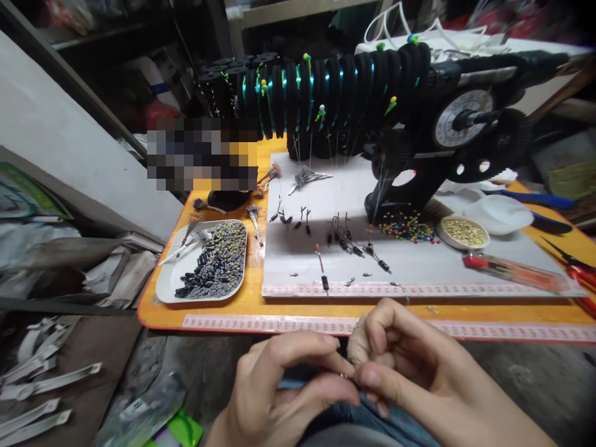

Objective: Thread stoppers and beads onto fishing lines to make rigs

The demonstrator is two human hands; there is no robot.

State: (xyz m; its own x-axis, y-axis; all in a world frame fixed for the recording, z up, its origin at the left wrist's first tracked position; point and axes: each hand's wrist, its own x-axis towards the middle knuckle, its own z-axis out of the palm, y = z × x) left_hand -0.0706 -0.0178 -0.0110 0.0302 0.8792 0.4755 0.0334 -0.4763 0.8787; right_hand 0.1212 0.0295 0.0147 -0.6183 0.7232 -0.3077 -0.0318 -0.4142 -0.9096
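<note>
My left hand (293,379) is at the bottom centre, thumb and fingers pinched round a tiny gold-coloured piece (344,375). Touching its fingertips from the right, my right hand (410,366) has its thumb and index finger closed; what they hold is too small to make out. A beige wrap (358,343) covers a finger there. Both hands are over my lap, just in front of the table edge. Beyond them, on a white board (288,261), lie short wired pieces with black parts, one of them (325,282) close to the board's front edge.
A white tray (165,280) of grey and black pieces stands left. Coloured beads (407,226), a dish (484,243) of gold bits, a red cutter (512,271) and pliers (580,273) lie right. A black geared device (335,93) with threads spans the back.
</note>
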